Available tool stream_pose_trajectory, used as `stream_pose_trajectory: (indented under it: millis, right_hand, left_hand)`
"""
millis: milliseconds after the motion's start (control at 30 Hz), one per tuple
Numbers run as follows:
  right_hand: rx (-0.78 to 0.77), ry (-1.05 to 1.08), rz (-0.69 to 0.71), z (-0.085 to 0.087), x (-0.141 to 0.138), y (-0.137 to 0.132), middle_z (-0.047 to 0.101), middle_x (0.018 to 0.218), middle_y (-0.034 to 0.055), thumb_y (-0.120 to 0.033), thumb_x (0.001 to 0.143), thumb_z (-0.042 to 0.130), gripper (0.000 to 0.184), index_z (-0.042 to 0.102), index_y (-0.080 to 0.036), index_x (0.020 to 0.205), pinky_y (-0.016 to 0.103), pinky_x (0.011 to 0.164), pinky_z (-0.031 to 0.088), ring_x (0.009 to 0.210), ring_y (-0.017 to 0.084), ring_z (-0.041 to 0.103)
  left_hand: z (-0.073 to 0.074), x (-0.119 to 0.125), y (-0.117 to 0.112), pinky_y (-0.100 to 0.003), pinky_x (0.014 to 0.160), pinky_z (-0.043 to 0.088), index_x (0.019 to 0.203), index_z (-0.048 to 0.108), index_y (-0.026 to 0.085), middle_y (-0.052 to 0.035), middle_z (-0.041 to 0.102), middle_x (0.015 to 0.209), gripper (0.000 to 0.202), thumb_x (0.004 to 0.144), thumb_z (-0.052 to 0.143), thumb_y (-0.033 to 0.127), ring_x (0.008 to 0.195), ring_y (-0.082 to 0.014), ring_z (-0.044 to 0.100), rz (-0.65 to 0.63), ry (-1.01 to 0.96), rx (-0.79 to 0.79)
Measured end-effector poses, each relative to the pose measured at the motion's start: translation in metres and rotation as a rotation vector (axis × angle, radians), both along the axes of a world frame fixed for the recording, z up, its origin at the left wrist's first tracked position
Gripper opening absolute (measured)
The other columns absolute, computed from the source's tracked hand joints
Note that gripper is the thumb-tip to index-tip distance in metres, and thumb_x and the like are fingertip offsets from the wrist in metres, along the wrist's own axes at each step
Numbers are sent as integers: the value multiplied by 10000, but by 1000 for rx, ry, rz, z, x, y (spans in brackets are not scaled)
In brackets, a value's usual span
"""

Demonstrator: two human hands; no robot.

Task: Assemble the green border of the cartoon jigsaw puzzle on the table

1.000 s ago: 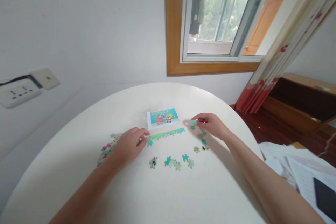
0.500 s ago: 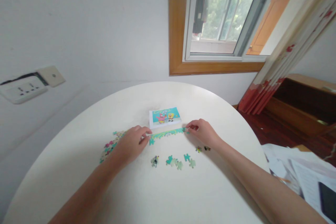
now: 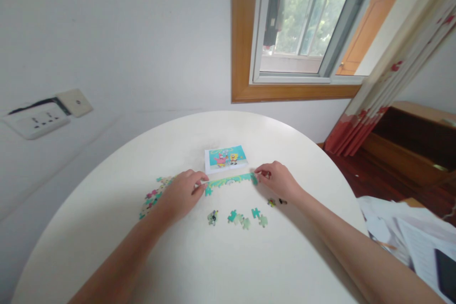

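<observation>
A joined strip of teal jigsaw pieces (image 3: 230, 181) runs across the table, with one piece (image 3: 208, 191) hanging below its left end. My left hand (image 3: 185, 192) is closed at that end, thumb and forefinger against the strip's edge. At the other end, my right hand (image 3: 278, 179) pinches a teal puzzle piece (image 3: 254, 179), touching or very close to the strip. Just behind the strip lies a box (image 3: 228, 157) with a cartoon picture of a pink starfish and a yellow sponge. A pile of mixed pieces (image 3: 152, 197) is partly hidden by my left hand and forearm.
Nearer me on the round white table (image 3: 199, 266) lie loose teal and pale green pieces (image 3: 245, 222), a dark-patterned piece group (image 3: 213, 218), and small pieces (image 3: 271, 202) beside my right wrist. Papers (image 3: 392, 228) and a dark phone-like object (image 3: 445, 270) are at the right.
The whole view has shifted slightly. At the strip's right end, the piece in my right hand now shows more of its teal face. My left hand stays at the left end.
</observation>
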State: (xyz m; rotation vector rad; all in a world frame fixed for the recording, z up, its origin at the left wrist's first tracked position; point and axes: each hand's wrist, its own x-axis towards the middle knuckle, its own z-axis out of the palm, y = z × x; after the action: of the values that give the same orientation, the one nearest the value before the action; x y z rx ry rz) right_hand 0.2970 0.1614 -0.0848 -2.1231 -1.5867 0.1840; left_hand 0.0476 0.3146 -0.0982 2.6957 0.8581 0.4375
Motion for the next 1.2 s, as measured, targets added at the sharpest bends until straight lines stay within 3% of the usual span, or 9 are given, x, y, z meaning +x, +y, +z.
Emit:
stream_pose_trajectory:
  millis: [267,533,733,933,1200]
  right_hand:
    - [-26,-63,91,-6,7,1,703,835,0,-203,753,610,200,709,-257,918,272,735,378,782,169,553]
    - [2,-91,107,0,6,-2,687,840,9,-176,781,579,159,707,-248,842,285,764,378,823,175,547]
    - [-41,-104,134,1,6,-3,674,891,35,-229,772,624,136,722,-259,861,314,778,373,880,209,542]
    - [-33,-91,147,6,13,-7,673,926,34,-169,764,607,189,717,-258,889,310,799,372,891,200,547]
    - [-74,-141,192,3,10,-7,664,961,47,-216,786,610,182,715,-271,924,330,794,379,922,224,542]
  left_hand:
    - [1,1,-1,-343,800,440,972,629,185,-66,608,880,274,843,403,272,817,-206,582,5,13,12]
    - [2,1,-1,-346,801,446,961,637,189,-67,614,882,275,828,416,285,814,-209,589,10,11,1]
    - [2,0,-1,-353,799,439,964,640,184,-69,610,881,282,830,415,286,815,-215,584,6,4,15]
    - [3,0,-1,-360,810,439,981,644,180,-76,616,891,305,840,404,305,823,-218,587,9,23,3]
    - [3,-9,7,-347,845,446,1084,614,201,-68,618,1008,336,790,495,311,876,-209,594,-68,38,-84]
